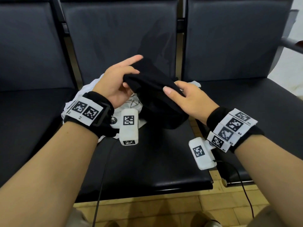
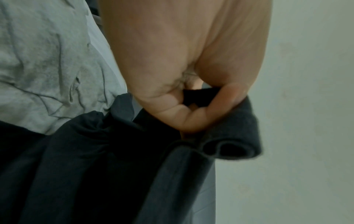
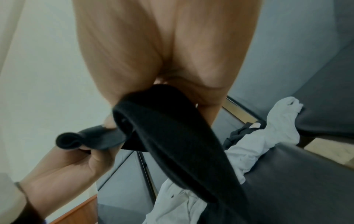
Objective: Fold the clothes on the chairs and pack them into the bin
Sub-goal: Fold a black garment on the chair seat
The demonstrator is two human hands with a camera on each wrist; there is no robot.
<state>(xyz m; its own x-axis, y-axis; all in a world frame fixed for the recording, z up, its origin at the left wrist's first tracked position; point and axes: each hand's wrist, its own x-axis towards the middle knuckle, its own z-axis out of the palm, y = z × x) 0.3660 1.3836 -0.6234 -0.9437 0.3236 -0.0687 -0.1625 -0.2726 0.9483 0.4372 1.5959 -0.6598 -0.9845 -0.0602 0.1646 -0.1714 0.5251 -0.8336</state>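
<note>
Hands meet over the middle chair [image 1: 147, 161], both gripping one black garment [image 1: 152, 82]. The left hand [image 1: 114, 82] pinches a rolled edge of the cloth between thumb and curled fingers, its forefinger sticking out straight toward the seat back. The right hand [image 1: 188, 99] clamps another part of the same edge, thumb laid on top, fingers tucked underneath. Between the two grips the fabric is bunched, and the rest hangs down in a dark fold onto the seat. Under it lies a crumpled white garment [image 1: 78, 95], spread across the back of the same seat and peeking out on the right side too. Black bands with printed square markers wrap both wrists.
</note>
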